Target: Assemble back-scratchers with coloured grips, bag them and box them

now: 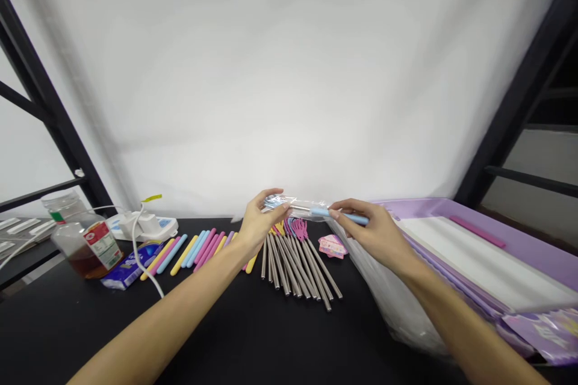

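Note:
Above the table my two hands hold a back scratcher with a light-blue handle (356,218) and a thin metal shaft. My left hand (262,216) pinches the left end of the clear plastic sleeve (298,204) around it, where a blue tip shows through. The fingers of my right hand (368,228) close on the handle, part of which sticks out of the sleeve. Beneath my hands, several metal rods (298,271) lie fanned out, with pink, yellow and blue hand-shaped claws (298,227) at their far ends. Small printed cards (333,245) rest beside them.
Coloured handles (194,249) lie in a row at left. Beyond them are a blue packet (126,271), a bottle of brown liquid (85,240), a power strip (158,227) and a white cable (138,246). At right, clear plastic bags (397,301) lie against a purple bin (542,252).

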Available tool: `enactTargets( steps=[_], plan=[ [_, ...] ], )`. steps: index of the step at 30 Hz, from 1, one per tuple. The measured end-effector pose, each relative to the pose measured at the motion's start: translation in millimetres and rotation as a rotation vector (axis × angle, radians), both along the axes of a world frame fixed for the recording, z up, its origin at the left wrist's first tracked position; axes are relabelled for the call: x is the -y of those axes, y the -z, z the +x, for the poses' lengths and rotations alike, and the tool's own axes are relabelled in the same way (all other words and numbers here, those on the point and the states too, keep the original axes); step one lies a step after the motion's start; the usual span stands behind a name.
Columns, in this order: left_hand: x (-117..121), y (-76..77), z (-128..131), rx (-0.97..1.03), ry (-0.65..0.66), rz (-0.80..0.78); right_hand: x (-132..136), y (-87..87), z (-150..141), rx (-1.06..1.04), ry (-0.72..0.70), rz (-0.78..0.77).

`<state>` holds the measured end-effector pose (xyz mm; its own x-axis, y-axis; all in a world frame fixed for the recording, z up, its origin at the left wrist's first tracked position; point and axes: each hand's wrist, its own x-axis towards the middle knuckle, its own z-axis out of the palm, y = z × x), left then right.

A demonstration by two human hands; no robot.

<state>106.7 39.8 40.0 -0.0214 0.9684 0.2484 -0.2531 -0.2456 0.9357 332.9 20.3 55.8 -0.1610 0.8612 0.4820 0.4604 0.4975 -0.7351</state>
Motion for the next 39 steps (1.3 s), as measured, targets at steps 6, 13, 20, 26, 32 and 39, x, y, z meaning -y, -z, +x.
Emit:
enactTargets(
  steps=[6,13,20,26,32,39],
  plan=[
    [9,-9.8,4,0.114,-0.054,-0.046,2,6.5,-7,-0.039,-0.043,0.049],
    [14,-19.4,0,0.041,-0.145,0.011,2,15.9,-12,0.016,-0.047,0.056],
    [16,-22.5,-6,-0.089,-0.146,0.016,7,15.0,-16,0.014,-0.058,0.039],
    [16,-24.7,-6,-0.178,-0.107,-0.005,7,14.9,-17,0.087,-0.018,0.088],
    [17,-25.0,-4,-0.253,-0.027,0.009,3,17.5,-19,0.077,0.008,0.147],
    [13,-23.9,1,-0.287,0.067,0.004,2,27.7,-22,0.115,0.072,0.348]
  ],
)
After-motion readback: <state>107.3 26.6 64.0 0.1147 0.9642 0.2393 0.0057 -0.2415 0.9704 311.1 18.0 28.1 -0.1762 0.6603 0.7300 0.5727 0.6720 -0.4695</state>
